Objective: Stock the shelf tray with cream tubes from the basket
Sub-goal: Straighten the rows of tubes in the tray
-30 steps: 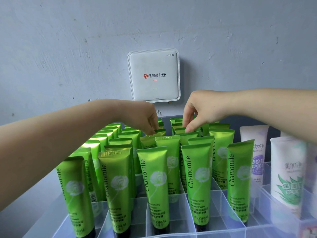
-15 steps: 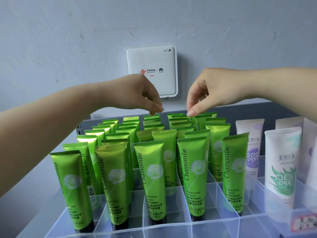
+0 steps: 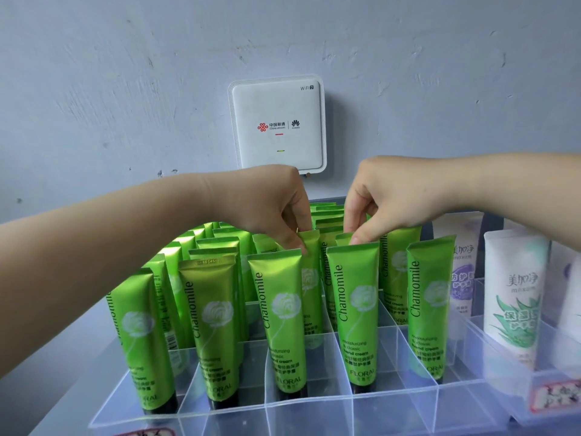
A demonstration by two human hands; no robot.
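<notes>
Lowered again from above the rows, the left hand (image 3: 276,206) and right hand (image 3: 386,199) each pinch a glossy green cream tube (image 3: 309,247), seemingly being straightened in the clear plastic divided tray (image 3: 314,413).

Two hands are in view, the left hand (image 3: 270,206) and the right hand (image 3: 386,199), each with fingertips at the top of one green tube. Green Chamomile cream tubes (image 3: 355,309) stand in five columns in the clear divided tray (image 3: 314,410); five make up the front row, and the rows behind overlap too closely for a firm total, though it exceeds twenty. One second clear tray (image 3: 515,401) sits just to the right. It holds at least three white tubes: one with a green aloe print (image 3: 512,297), one with purple print (image 3: 462,272), and a third cut off at the right edge (image 3: 570,309). One white WiFi box (image 3: 278,124) is mounted on the wall.
</notes>
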